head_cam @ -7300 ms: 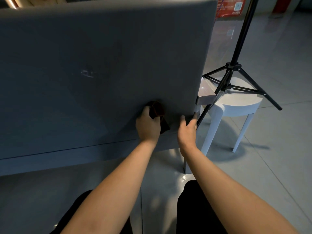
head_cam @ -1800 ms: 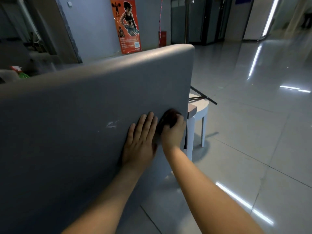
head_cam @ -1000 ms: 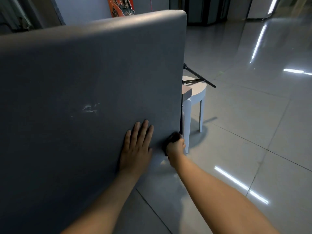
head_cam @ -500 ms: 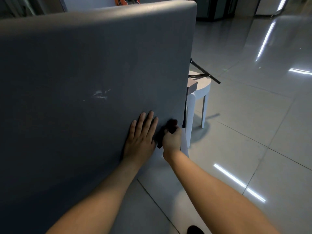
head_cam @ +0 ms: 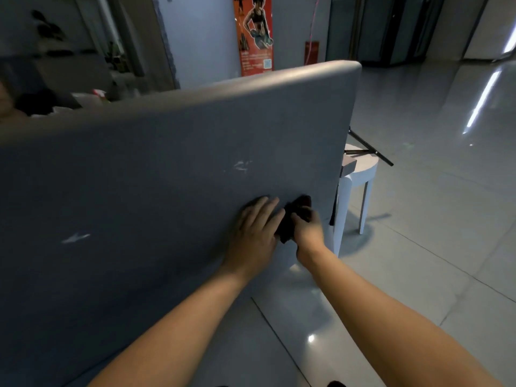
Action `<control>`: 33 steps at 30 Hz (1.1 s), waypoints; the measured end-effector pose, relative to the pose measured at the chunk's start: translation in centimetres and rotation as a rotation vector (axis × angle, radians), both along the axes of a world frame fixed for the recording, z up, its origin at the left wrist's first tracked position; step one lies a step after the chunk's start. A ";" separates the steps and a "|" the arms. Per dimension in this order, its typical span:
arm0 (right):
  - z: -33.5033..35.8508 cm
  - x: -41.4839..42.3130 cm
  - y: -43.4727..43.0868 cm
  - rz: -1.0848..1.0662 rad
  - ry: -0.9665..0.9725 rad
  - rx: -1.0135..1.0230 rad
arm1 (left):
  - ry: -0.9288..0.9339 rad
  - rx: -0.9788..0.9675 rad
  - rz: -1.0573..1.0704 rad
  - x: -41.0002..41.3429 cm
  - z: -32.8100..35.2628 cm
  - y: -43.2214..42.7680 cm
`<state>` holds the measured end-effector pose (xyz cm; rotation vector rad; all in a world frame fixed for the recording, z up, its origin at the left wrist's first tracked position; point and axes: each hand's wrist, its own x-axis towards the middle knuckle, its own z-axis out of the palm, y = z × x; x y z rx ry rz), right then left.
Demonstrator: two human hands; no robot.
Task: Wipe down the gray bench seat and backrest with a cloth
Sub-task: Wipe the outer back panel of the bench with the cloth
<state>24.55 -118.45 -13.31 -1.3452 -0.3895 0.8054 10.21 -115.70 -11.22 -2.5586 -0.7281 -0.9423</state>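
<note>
The rear face of the gray bench backrest [head_cam: 167, 177] fills the left and middle of the head view, with two pale scuff marks on it. My right hand [head_cam: 307, 229] grips a dark bunched cloth [head_cam: 293, 216] and presses it against the backrest near its lower right corner. My left hand [head_cam: 255, 233] lies flat on the panel just left of the cloth, fingers spread and touching its edge. The bench seat is hidden behind the backrest.
A white round stool [head_cam: 360, 174] stands just right of the backrest's edge, with black tripod legs [head_cam: 371, 149] resting on it. Glossy tiled floor [head_cam: 432, 219] stretches to the right. An orange poster [head_cam: 255, 34] hangs on the far wall; cluttered items lie beyond the backrest at left.
My right hand has slid the cloth upward along the backrest's right edge from its bottom corner. The left hand stays flat beside it. The view has tilted up.
</note>
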 end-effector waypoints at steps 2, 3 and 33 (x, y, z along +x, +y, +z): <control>2.4 -1.5 -0.5 -0.027 -0.059 0.049 | -0.037 0.088 0.063 -1.8 1.8 -0.6; 3.5 -2.3 -0.7 -0.030 -0.086 0.084 | -0.059 0.118 0.110 -2.7 2.6 -0.8; 13.6 -11.2 1.0 -0.046 -0.353 0.205 | -0.138 0.112 0.133 -8.4 5.1 1.5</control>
